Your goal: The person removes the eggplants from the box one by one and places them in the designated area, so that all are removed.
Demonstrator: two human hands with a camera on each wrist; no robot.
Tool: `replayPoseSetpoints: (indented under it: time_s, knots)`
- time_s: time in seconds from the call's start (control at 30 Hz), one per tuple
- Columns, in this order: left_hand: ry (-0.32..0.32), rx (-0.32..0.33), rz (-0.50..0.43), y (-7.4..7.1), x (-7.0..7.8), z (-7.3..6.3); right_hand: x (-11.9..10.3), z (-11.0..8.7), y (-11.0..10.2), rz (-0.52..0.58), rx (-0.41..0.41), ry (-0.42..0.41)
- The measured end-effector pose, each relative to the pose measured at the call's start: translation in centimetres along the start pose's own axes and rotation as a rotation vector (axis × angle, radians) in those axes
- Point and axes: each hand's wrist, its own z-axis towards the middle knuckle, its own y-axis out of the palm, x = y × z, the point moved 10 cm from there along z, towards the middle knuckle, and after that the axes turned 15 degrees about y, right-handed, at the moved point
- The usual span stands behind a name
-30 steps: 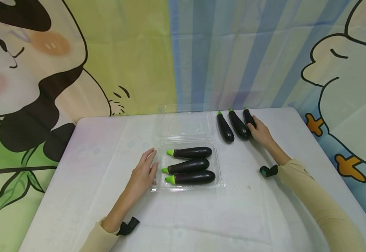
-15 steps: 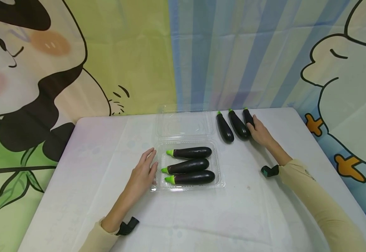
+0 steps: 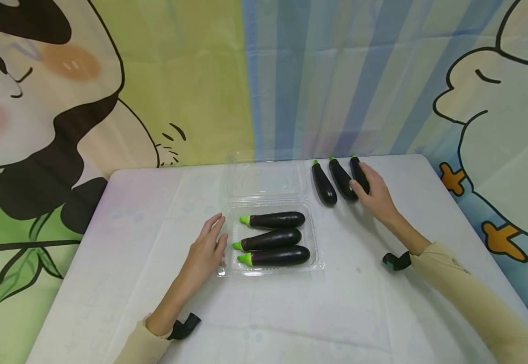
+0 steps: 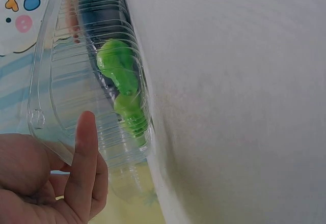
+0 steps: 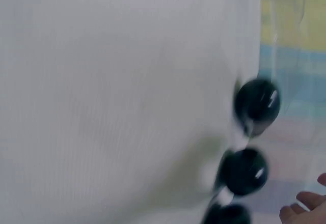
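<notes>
Holding thumb and fingers apart, the right hand (image 3: pixel 375 194) is at the rightmost of three loose eggplants (image 3: pixel 342 178), on the far part of the bench (image 3: pixel 359 313).
Just beside the left edge of the clear box (image 3: pixel 270 273), the left hand (image 3: pixel 204 250) has its fingers nearly straight; if it touches, I cannot tell. Inside lie three more eggplants (image 3: pixel 270 239), green ends pointing left, and the lid (image 3: pixel 266 182) is open behind.

Left fingers (image 3: pixel 217 227) loosely extended, right fingers (image 3: pixel 373 175) and thumb (image 3: pixel 359 190) apart.
</notes>
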Motion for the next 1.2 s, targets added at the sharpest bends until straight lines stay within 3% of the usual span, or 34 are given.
replayPoseSetpoints:
  time_s: [0.27,0.5,0.67,0.83,1.2]
  knots:
    - [-0.007,0.0,-0.01,0.0,0.0,0.0,-8.1,-5.7,2.9,0.026,-0.165,-0.233]
    - [0.001,0.008,-0.021,0.0,0.0,0.1,-12.5,-9.3,5.6,0.013,-0.367,-0.36]
    - [0.0,0.009,0.006,-0.1,-0.1,0.0,-13.9,-11.3,7.0,-0.014,-0.508,-0.405]
    - [-0.005,0.011,0.013,0.0,-0.1,0.0,-14.3,-12.3,8.3,-0.058,-0.628,-0.396]
    - [0.007,0.016,0.024,-0.1,0.0,0.0,-15.2,-12.6,10.6,-0.145,-0.747,-0.416]
